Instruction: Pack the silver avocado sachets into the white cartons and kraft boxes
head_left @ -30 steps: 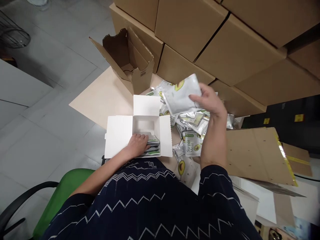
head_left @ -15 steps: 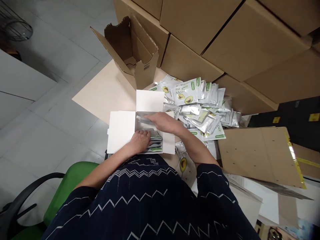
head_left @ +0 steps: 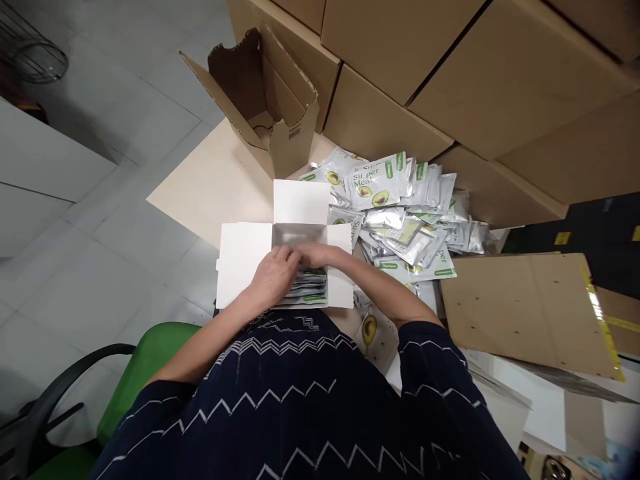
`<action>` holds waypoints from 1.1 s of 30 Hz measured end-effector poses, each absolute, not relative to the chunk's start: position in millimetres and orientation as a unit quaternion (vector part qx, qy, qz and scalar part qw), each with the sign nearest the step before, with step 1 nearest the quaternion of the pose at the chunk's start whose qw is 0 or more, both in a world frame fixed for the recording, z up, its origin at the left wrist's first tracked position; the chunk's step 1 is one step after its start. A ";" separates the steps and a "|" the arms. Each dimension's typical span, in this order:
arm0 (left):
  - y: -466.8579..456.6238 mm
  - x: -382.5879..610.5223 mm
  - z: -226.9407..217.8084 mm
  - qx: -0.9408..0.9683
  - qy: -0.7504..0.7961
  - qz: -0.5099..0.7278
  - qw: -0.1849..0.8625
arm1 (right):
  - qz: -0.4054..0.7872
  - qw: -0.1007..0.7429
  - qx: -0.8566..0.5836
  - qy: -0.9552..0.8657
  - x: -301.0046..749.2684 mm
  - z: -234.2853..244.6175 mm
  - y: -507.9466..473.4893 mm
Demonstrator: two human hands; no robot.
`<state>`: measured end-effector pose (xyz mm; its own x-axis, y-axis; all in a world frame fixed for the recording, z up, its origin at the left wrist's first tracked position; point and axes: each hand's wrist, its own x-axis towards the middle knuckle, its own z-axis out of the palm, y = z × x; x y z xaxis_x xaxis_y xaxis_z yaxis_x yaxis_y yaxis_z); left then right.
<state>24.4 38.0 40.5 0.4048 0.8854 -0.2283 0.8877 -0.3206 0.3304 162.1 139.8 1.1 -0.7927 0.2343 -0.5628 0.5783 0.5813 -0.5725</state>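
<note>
A white carton box [head_left: 243, 261] lies open in front of me with its flaps spread. A stack of silver sachets [head_left: 310, 291] with green labels stands inside it. My left hand [head_left: 273, 275] rests on the stack with its fingers curled over the sachets' top edge. My right hand [head_left: 316, 254] reaches in from the right, and its fingers close on the newest sachet at the far end of the stack, touching the left fingers. A loose pile of the same avocado-printed sachets [head_left: 400, 207] lies just right of the box.
An open brown carton [head_left: 267, 100] stands behind the white box, on a pale tabletop [head_left: 210, 183]. Stacked brown cartons [head_left: 450, 73] wall off the back and right. A flat cardboard sheet [head_left: 525, 310] lies at the right. A green chair [head_left: 133, 383] is at my lower left.
My right hand lifted a sachet from the pile, carried it left into the white box and now presses it against the stack. My left hand shifted up along the stack to meet it.
</note>
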 end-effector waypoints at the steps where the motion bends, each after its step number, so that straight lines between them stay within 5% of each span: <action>1: 42.3 23.4 40.3 0.810 0.551 0.011 0.202 | -0.385 0.234 0.234 0.862 161.3 0.3 138.6; 10: 76.6 34.3 31.3 0.761 0.518 -0.197 0.337 | -0.431 0.290 0.196 0.832 174.9 40.1 137.7; 15: 75.8 38.8 22.5 0.792 0.489 -0.207 0.303 | -0.606 0.017 0.310 0.732 247.6 81.5 187.7; 18: 73.2 41.4 13.8 0.798 0.487 -0.198 0.294 | -0.477 -0.142 0.564 0.659 285.6 61.5 217.0; 21: 72.4 41.8 9.0 0.799 0.489 -0.186 0.297 | -0.320 -0.070 0.668 0.668 296.5 19.2 229.7; 25: 72.5 41.4 7.5 0.802 0.485 -0.172 0.303 | -0.243 0.087 0.608 0.751 279.6 -23.3 222.8; 33: 71.5 40.6 5.6 0.804 0.483 -0.167 0.304 | -0.242 0.143 0.604 0.745 268.6 -22.3 222.0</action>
